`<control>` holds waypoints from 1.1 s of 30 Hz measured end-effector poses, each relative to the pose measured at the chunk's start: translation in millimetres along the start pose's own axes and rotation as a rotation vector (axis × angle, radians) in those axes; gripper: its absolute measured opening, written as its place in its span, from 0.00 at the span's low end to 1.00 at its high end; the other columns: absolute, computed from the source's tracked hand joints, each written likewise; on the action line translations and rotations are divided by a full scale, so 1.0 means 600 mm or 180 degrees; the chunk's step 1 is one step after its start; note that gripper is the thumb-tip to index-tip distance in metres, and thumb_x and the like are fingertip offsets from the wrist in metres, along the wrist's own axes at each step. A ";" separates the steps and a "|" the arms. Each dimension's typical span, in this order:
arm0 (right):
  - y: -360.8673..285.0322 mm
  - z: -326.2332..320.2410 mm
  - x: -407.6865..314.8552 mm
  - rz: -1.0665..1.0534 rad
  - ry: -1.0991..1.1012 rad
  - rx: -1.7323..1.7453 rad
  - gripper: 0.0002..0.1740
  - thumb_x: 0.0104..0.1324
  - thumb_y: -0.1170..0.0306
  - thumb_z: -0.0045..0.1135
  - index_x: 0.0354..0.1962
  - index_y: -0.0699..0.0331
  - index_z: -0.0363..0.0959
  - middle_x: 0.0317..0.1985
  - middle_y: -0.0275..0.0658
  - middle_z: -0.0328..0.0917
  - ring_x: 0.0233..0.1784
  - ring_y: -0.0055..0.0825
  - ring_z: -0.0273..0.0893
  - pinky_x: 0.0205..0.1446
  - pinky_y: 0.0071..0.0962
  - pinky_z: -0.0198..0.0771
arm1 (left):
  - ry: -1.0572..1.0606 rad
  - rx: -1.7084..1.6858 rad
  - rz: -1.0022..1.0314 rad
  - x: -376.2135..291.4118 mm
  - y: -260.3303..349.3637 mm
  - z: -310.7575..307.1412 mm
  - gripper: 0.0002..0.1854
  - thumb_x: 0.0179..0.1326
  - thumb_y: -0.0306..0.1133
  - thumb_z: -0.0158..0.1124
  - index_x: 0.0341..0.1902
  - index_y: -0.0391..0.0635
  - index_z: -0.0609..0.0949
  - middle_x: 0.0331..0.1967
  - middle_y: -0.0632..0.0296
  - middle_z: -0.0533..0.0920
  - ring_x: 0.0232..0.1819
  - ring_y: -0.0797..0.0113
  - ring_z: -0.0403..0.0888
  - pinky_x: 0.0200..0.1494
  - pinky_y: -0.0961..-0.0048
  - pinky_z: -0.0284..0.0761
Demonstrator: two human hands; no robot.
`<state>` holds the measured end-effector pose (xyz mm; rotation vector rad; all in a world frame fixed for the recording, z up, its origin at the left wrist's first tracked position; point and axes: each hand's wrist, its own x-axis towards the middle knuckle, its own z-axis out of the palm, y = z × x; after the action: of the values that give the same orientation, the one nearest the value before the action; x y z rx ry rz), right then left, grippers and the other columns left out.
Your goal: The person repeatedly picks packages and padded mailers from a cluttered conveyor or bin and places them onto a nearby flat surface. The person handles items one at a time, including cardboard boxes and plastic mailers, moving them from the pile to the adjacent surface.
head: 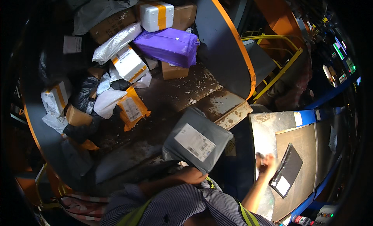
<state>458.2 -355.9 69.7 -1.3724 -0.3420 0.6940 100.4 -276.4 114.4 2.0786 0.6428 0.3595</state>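
Note:
My left hand (pixel 193 175) grips the lower corner of a grey plastic-wrapped parcel (pixel 182 147) with a white label, held close in front of my body. My right hand (pixel 266 163), blurred, is over the metal edge of the conveyor at the right; whether its fingers hold anything is unclear. Just right of it, a flat black padded mailer (pixel 291 167) with a white label lies on the conveyor belt (pixel 303 141). Beyond the grey parcel, an orange mailer (pixel 132 109), a purple wrapped parcel (pixel 167 46) and white foam boxes (pixel 129 64) lie in the chute.
The dark chute (pixel 163 94) has an orange-edged side wall (pixel 230 51) and a rusty metal lip (pixel 233 113). More boxes and bags are heaped at its left and far end. A yellow rail frame (pixel 279 71) stands beyond the wall. A bottle (pixel 301 220) lies at the lower right.

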 end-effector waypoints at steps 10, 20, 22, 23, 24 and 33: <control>0.051 0.311 -0.179 0.1583 -0.1423 0.0205 0.47 0.56 0.57 0.59 0.62 0.65 0.38 0.57 0.50 0.57 0.58 0.39 0.60 0.57 0.34 0.60 | 0.2550 0.0711 -0.2209 -0.164 -0.238 -0.232 0.15 0.49 0.34 0.65 0.38 0.38 0.78 0.34 0.51 0.79 0.38 0.55 0.76 0.43 0.65 0.71; -0.013 0.324 -0.199 0.1749 -0.1323 -0.0267 0.55 0.51 0.48 0.60 0.62 0.70 0.36 0.57 0.55 0.56 0.60 0.41 0.58 0.59 0.35 0.58 | 0.1550 0.2022 -0.2958 -0.150 -0.378 -0.310 0.11 0.57 0.31 0.55 0.39 0.36 0.76 0.35 0.48 0.77 0.38 0.54 0.76 0.40 0.60 0.71; -0.014 0.311 -0.201 0.1790 -0.1338 -0.0294 0.57 0.50 0.47 0.61 0.62 0.70 0.36 0.57 0.55 0.56 0.60 0.42 0.58 0.59 0.35 0.57 | 0.1954 0.1495 -0.2622 -0.129 -0.310 -0.311 0.10 0.56 0.31 0.55 0.39 0.36 0.76 0.32 0.50 0.77 0.36 0.57 0.76 0.38 0.62 0.71; 0.009 0.297 -0.195 0.1701 -0.1325 -0.0303 0.59 0.49 0.46 0.62 0.62 0.72 0.35 0.56 0.56 0.57 0.59 0.42 0.59 0.58 0.34 0.59 | 0.2124 0.1219 -0.2409 -0.103 -0.262 -0.311 0.10 0.56 0.30 0.55 0.38 0.36 0.76 0.31 0.51 0.76 0.34 0.58 0.76 0.38 0.63 0.71; 0.021 0.286 -0.190 0.1633 -0.1334 -0.0332 0.60 0.48 0.45 0.62 0.62 0.73 0.35 0.55 0.56 0.59 0.58 0.42 0.61 0.57 0.33 0.61 | 0.2538 0.0203 -0.2286 -0.070 -0.163 -0.300 0.08 0.56 0.29 0.55 0.35 0.36 0.75 0.27 0.55 0.74 0.31 0.63 0.74 0.36 0.67 0.70; -0.077 0.032 -0.079 0.0313 -0.0058 -0.0800 0.28 0.57 0.58 0.56 0.50 0.66 0.62 0.40 0.42 0.71 0.39 0.28 0.70 0.38 0.25 0.67 | 0.1407 0.0908 -0.0374 0.009 -0.005 -0.045 0.07 0.49 0.25 0.58 0.21 0.39 0.71 0.21 0.51 0.70 0.26 0.52 0.71 0.27 0.62 0.65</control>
<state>422.2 -372.6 126.0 -1.6305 -0.3881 0.7640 90.8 -253.8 126.9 2.2322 1.1291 0.7041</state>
